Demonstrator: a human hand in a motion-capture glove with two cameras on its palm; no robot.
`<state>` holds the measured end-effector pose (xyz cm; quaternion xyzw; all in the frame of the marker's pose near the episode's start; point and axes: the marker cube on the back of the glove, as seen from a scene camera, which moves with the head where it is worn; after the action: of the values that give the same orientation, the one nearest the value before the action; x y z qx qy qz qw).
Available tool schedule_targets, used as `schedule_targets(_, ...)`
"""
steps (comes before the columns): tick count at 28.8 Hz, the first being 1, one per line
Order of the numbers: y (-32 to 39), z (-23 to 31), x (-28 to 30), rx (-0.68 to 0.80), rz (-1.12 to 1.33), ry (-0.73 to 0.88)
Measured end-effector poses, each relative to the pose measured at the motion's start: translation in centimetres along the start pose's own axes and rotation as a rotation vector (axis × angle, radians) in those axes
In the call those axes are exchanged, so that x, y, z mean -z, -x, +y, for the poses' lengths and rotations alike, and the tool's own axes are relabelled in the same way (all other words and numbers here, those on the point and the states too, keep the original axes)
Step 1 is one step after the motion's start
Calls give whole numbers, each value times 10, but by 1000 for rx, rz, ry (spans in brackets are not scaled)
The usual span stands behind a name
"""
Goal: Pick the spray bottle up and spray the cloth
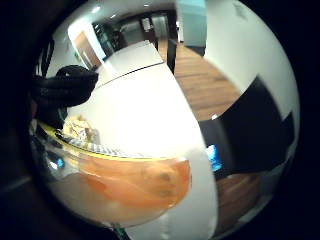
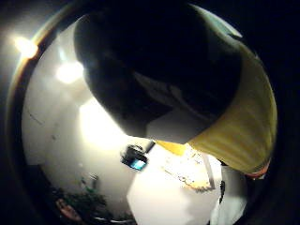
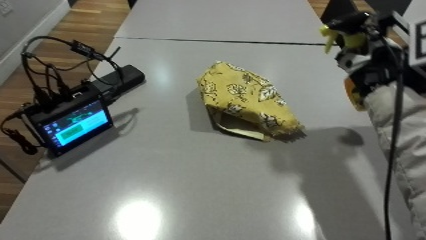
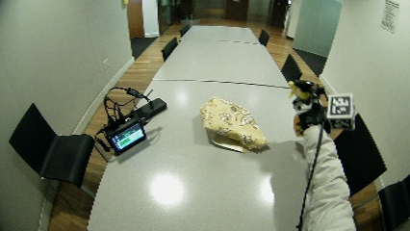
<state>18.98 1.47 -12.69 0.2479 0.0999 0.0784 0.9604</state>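
The gloved right hand (image 3: 369, 70) is raised above the worktop's (image 3: 200, 190) right edge, its fingers curled round one spray bottle (image 3: 346, 37). The bottle is clear of the surface, and its yellow nozzle points roughly toward the cloth. From the little-finger palm view the bottle's (image 1: 135, 182) body is clear plastic with orange liquid, lying close against the palm. It is probably light and rigid, and a smooth wall like that could slip, so the neck under the trigger looks the best place to hold, with a finger free for the trigger.

Farther along, near the middle of the worktop, lies one yellow patterned cloth (image 3: 246, 100), loosely folded and soft. It is well apart from the hand. It should stay put under a mist.

Beyond it, near the left edge, one small screen (image 3: 72, 126) stands with its cables.
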Motion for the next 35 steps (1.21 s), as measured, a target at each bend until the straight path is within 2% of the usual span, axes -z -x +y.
schedule_targets(4,86,-26,-24,274,259,99)
schedule_targets(8,144,-36,-44,466,528,124)
schedule_targets(12,182,-35,-58,601,743,130)
schedule_targets(17,212,-36,-65,701,843,136)
schedule_targets(23,235,-34,-72,749,856,140)
schedule_targets(29,233,-31,-77,704,786,149)
schedule_targets(32,228,-32,-79,620,614,161)
schedule_targets(35,222,-32,-79,485,334,180)
